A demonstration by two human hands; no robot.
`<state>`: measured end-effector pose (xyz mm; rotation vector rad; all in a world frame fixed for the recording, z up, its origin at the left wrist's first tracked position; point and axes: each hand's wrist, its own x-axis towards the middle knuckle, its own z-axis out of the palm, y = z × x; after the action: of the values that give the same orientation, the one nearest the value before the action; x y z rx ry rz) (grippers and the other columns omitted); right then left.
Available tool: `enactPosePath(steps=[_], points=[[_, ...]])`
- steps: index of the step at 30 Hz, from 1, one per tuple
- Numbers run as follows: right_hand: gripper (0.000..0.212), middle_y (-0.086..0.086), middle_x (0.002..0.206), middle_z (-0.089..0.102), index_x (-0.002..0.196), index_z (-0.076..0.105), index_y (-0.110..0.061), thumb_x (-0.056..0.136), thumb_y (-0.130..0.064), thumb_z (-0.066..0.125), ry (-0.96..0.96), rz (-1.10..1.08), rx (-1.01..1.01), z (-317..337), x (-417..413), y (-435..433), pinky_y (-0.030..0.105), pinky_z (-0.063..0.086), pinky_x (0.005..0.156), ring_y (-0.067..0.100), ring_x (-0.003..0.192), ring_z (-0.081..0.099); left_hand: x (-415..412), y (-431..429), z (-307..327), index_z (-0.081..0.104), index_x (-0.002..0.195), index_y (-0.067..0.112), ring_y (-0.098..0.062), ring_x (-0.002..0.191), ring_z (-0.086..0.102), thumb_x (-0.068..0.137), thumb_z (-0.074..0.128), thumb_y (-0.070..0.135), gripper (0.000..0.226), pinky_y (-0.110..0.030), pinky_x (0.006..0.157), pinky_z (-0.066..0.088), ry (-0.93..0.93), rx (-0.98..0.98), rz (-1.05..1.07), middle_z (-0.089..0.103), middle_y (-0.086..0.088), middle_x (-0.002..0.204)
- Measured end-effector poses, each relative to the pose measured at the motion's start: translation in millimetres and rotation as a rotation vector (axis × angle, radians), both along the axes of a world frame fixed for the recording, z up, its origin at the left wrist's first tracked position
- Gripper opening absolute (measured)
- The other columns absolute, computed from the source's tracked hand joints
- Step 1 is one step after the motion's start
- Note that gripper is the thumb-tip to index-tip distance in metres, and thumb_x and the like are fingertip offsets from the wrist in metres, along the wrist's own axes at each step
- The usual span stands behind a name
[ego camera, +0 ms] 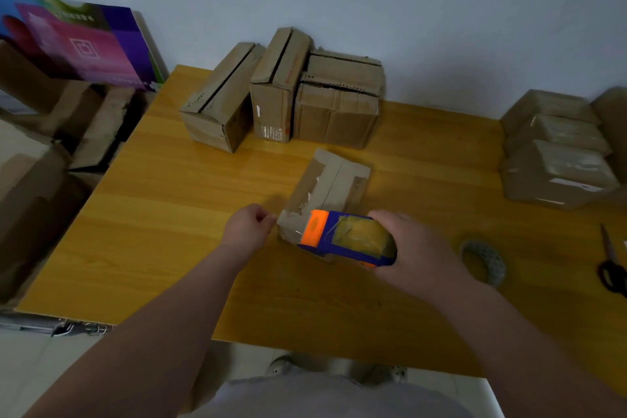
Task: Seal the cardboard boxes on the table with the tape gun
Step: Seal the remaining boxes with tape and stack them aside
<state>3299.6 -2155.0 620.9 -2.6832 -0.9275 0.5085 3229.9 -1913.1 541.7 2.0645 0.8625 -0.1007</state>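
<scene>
The right hand (414, 248) has its fingers (383, 216) wrapped round the blue-and-orange tape gun (346, 237), orange nose down on the near end of the small box (332, 180) in the middle of the table (169, 214). The left hand (246, 231) sits at its near-left corner, fingers curled; whether they pinch anything, can't tell. Best play: brace the box, line up on the centre seam, pull flat and steady toward the far end. Three open-seamed boxes (281, 92) wait at the far edge.

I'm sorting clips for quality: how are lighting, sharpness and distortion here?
Head view: dim, even light, with a soft shadow on the wall behind the unsealed boxes; wide-angle stretching toward the frame borders; the tape gun in the right hand looks slightly soft.
</scene>
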Motion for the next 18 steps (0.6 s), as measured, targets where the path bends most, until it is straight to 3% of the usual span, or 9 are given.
enactPosePath(steps=[4, 8, 18], points=[[0.079, -0.003, 0.131, 0.045, 0.142, 0.033, -0.032, 0.075, -0.029, 0.075, 0.028, -0.024, 0.013, -6, 0, -4, 0.03, 0.045, 0.089, 0.015, 0.116, 0.045, -2, -1, -3, 0.047, 0.071, 0.013, -0.016, 0.06, 0.036, 0.101, 0.047, 0.025, 0.032, -0.028, 0.055, 0.029, -0.012, -0.249, 0.021, 0.041, -0.003, 0.068], [0.079, -0.007, 0.131, 0.046, 0.139, 0.033, -0.036, 0.074, -0.039, 0.077, 0.036, -0.063, 0.053, -19, -1, -8, 0.031, 0.045, 0.089, 0.014, 0.115, 0.046, -4, 3, -6, 0.043, 0.075, 0.011, -0.017, 0.059, 0.035, 0.101, 0.045, 0.028, 0.031, -0.027, 0.056, 0.033, -0.019, -0.403, 0.03, 0.04, -0.006, 0.071], [0.085, -0.002, 0.128, 0.047, 0.142, 0.03, -0.034, 0.072, -0.034, 0.077, 0.07, -0.074, 0.041, -25, -1, -11, 0.037, 0.049, 0.089, 0.018, 0.113, 0.049, -5, 2, -14, 0.038, 0.074, 0.013, -0.013, 0.052, 0.027, 0.102, 0.043, 0.023, 0.03, -0.025, 0.05, 0.026, -0.082, -0.427, -0.005, 0.031, -0.002, 0.063]])
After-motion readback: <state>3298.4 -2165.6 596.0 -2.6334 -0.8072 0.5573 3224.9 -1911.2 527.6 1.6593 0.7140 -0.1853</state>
